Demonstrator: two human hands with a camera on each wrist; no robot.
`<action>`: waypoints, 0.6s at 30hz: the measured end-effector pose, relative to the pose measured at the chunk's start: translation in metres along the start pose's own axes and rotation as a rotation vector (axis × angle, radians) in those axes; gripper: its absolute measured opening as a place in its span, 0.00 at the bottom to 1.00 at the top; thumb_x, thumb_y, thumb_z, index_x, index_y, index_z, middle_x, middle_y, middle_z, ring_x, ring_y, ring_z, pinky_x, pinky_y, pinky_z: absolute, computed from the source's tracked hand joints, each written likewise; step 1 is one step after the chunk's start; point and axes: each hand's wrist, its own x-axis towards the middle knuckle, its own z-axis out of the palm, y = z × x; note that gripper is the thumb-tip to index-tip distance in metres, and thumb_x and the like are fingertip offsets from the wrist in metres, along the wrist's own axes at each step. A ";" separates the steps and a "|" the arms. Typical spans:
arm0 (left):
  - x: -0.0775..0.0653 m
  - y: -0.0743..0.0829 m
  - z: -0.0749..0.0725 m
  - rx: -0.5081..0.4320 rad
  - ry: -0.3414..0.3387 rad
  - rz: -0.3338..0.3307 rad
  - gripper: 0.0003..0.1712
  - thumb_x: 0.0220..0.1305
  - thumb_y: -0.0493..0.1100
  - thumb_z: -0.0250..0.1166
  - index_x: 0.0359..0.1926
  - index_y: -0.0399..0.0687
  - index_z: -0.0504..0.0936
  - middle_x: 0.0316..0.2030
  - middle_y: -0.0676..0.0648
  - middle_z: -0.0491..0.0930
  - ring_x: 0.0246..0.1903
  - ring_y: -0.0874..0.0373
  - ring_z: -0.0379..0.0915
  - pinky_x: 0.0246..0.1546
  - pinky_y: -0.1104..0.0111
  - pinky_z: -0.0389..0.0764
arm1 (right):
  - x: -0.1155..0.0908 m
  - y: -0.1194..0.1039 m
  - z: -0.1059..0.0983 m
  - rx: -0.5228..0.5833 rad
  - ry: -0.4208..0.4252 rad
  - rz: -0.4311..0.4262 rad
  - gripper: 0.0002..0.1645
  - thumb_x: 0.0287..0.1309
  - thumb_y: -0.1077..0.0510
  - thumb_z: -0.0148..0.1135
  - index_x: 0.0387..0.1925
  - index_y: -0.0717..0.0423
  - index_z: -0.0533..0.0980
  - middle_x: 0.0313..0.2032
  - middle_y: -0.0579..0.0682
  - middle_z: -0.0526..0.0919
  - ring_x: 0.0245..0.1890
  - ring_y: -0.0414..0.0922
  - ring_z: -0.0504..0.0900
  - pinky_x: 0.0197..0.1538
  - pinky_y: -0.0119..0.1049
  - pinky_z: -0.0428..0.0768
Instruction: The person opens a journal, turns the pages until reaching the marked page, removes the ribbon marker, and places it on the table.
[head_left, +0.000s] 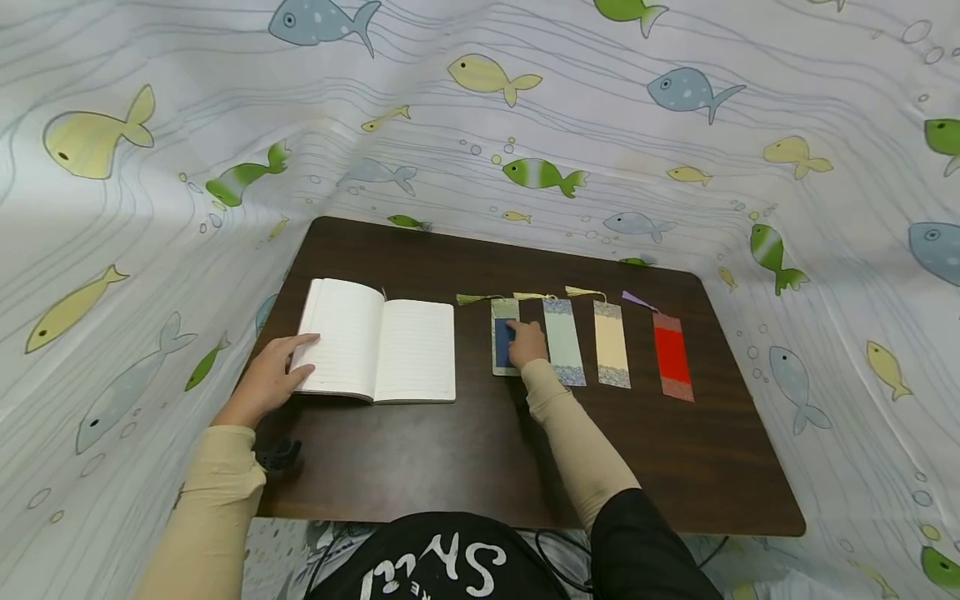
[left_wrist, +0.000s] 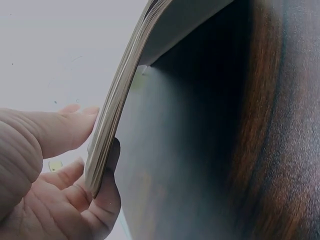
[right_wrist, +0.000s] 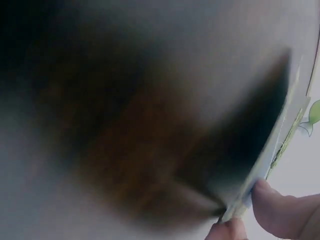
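Note:
An open notebook (head_left: pixel 414 354) with lined white pages lies at the left of the dark table. My left hand (head_left: pixel 264 377) holds its left edge; the left wrist view shows the thumb on one side of the page stack (left_wrist: pixel 111 120) and fingers on the other. A bookmark (head_left: pixel 501 357) with a dark blue middle, pale green ends and a green tassel is partly covered by my right hand (head_left: pixel 529 343). In the right wrist view, the right thumb (right_wrist: pixel 282 207) and a fingertip pinch the bookmark's edge, which is lifted off the tabletop at that end.
Right of the hand lie a pale green bookmark (head_left: pixel 562 337), a cream bookmark (head_left: pixel 611 342) and a red bookmark (head_left: pixel 672 352), each with a tassel. Fish-patterned cloth (head_left: pixel 450 150) rises around the brown table (head_left: pixel 420 467). A black strap (head_left: pixel 279 456) sits by the left wrist.

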 end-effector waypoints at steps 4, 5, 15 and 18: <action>-0.001 0.004 0.000 0.001 0.007 0.014 0.30 0.68 0.36 0.59 0.69 0.38 0.64 0.62 0.26 0.61 0.59 0.29 0.59 0.54 0.35 0.65 | 0.000 0.004 0.000 -0.026 -0.008 -0.001 0.27 0.67 0.65 0.53 0.66 0.48 0.70 0.55 0.67 0.68 0.41 0.56 0.72 0.39 0.45 0.77; -0.001 0.005 0.000 0.000 0.009 0.017 0.29 0.68 0.36 0.59 0.69 0.38 0.64 0.63 0.26 0.61 0.60 0.29 0.58 0.54 0.35 0.64 | 0.000 0.005 0.000 -0.018 -0.009 -0.009 0.27 0.67 0.65 0.53 0.66 0.49 0.70 0.55 0.67 0.68 0.39 0.55 0.72 0.37 0.44 0.76; 0.015 0.055 0.002 0.031 0.058 0.046 0.31 0.64 0.32 0.59 0.68 0.39 0.64 0.62 0.27 0.62 0.62 0.30 0.59 0.58 0.37 0.63 | -0.013 0.009 -0.019 0.220 0.084 0.010 0.35 0.68 0.63 0.53 0.73 0.50 0.56 0.61 0.65 0.61 0.41 0.58 0.76 0.37 0.48 0.76; 0.022 0.088 0.017 0.021 0.081 0.068 0.37 0.64 0.33 0.57 0.73 0.40 0.56 0.64 0.27 0.61 0.61 0.32 0.61 0.58 0.40 0.66 | -0.016 0.007 -0.024 0.240 0.083 -0.030 0.37 0.69 0.58 0.54 0.74 0.51 0.53 0.64 0.66 0.60 0.53 0.61 0.75 0.50 0.55 0.76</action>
